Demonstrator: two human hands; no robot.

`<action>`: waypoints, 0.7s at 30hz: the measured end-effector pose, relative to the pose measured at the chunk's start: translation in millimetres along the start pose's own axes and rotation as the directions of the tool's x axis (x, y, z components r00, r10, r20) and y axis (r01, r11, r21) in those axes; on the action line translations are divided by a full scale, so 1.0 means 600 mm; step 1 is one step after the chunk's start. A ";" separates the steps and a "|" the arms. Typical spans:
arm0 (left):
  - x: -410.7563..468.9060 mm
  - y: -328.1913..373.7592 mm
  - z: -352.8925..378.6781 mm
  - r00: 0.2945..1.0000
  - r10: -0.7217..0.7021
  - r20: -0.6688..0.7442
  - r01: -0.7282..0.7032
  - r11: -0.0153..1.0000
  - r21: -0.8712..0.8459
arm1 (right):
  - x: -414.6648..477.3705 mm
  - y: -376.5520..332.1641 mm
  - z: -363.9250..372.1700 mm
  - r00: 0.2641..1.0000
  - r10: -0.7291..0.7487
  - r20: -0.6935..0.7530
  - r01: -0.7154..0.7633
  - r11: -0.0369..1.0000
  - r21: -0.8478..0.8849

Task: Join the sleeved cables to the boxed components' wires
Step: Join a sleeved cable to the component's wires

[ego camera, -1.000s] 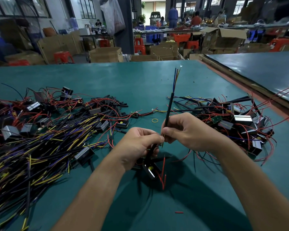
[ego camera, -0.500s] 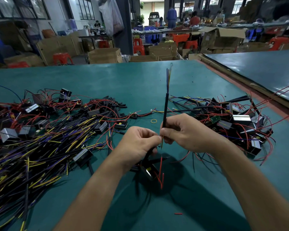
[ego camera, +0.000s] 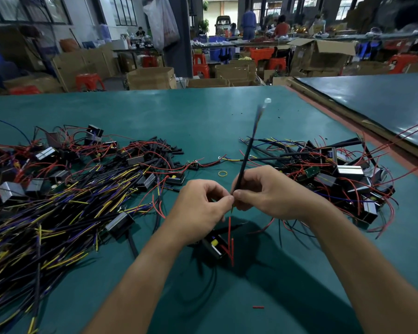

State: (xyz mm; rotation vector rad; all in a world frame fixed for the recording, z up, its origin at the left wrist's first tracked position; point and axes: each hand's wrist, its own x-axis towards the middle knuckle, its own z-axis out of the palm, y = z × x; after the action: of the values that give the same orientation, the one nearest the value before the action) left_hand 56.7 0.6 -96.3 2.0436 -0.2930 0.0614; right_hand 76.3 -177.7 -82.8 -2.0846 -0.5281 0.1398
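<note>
Seen from the head camera, a black sleeved cable [ego camera: 245, 160] was held upright, pinched at its lower end by the left hand [ego camera: 198, 208] and right hand [ego camera: 273, 191], above a boxed component [ego camera: 214, 244] and the green table [ego camera: 203, 116]. Cardboard boxes [ego camera: 150, 77] and red stools [ego camera: 89, 80] were ranged behind. The cable's tip was blurred.

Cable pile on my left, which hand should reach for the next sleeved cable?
Left. The left hand sits nearer that cable pile; the right hand grips the upright sleeved cable and would have to cross over.
</note>
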 end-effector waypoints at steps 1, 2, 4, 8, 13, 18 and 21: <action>0.000 0.000 -0.001 1.000 -0.009 0.009 0.009 1.000 -0.027 | 0.000 -0.001 0.000 1.000 -0.005 -0.007 0.005 1.000 0.018; -0.001 0.000 -0.002 1.000 -0.017 0.017 0.018 0.999 -0.050 | 0.000 -0.002 0.000 1.000 -0.009 -0.014 0.010 0.999 0.032; -0.002 0.001 -0.003 0.999 -0.024 0.025 0.026 0.997 -0.076 | -0.001 -0.005 0.001 1.000 -0.010 -0.022 0.011 0.999 0.038; -0.001 0.001 -0.002 1.000 -0.011 0.018 0.011 0.999 -0.041 | -0.001 -0.010 0.004 0.999 0.004 -0.033 -0.006 0.999 -0.048; -0.001 0.001 0.002 0.999 0.045 -0.004 -0.044 0.996 0.081 | -0.004 -0.018 0.010 0.996 0.083 0.032 -0.067 0.936 -0.346; -0.004 -0.004 0.009 0.968 0.249 -0.029 -0.223 0.906 0.360 | -0.005 -0.031 0.017 0.980 0.191 0.052 -0.140 0.857 -0.496; -0.004 -0.006 0.008 0.953 0.302 -0.036 -0.265 0.882 0.390 | -0.004 -0.032 0.018 0.981 0.195 0.026 -0.168 0.900 -0.402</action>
State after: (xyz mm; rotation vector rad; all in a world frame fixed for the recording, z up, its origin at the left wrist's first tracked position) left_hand 54.7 -1.7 -102.0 2.3592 -0.5556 0.4277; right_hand 64.7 -161.6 -72.8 -2.5375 -0.4249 0.2252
